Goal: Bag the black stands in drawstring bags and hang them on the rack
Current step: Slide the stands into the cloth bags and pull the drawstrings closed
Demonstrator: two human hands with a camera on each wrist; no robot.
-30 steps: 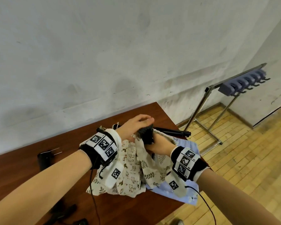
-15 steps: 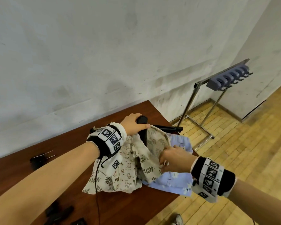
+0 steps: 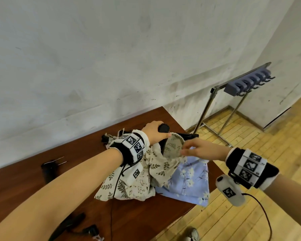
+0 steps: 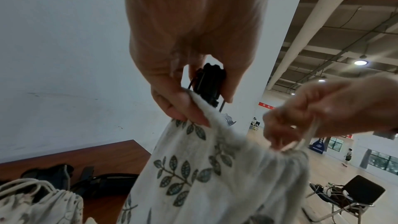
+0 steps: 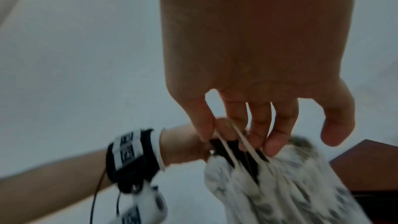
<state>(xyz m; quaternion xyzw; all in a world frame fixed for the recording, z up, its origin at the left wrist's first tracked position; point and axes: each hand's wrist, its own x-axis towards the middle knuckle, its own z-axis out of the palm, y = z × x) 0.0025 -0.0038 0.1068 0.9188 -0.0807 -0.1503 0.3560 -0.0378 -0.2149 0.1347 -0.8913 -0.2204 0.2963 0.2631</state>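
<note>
A black stand [image 3: 163, 129] stands upright inside a cream leaf-print drawstring bag [image 3: 172, 149] on the table, only its top showing. My left hand [image 3: 155, 132] grips that top, and in the left wrist view its thumb also pinches the bag's rim [image 4: 200, 106] against the stand [image 4: 210, 81]. My right hand [image 3: 189, 150] pinches the bag's drawstring [image 4: 310, 134] at the opposite side of the mouth. In the blurred right wrist view, the cords [image 5: 243, 140] run taut from the fingers [image 5: 269, 142] to the gathered bag [image 5: 290, 185]. The hook rack [image 3: 247, 83] stands on the floor at the right.
A blue flowered bag [image 3: 189, 180] and a cream animal-print bag [image 3: 129, 186] lie flat under my hands. Another black stand [image 3: 188, 136] lies behind the bags, one [image 3: 49, 169] at the left, more at the near edge [image 3: 73, 221]. The table [image 3: 76, 171] ends right of the bags.
My right hand has left the stand, dropped to the bag's side, then risen to the mouth with the drawstring. The left hand stays on the stand's top.
</note>
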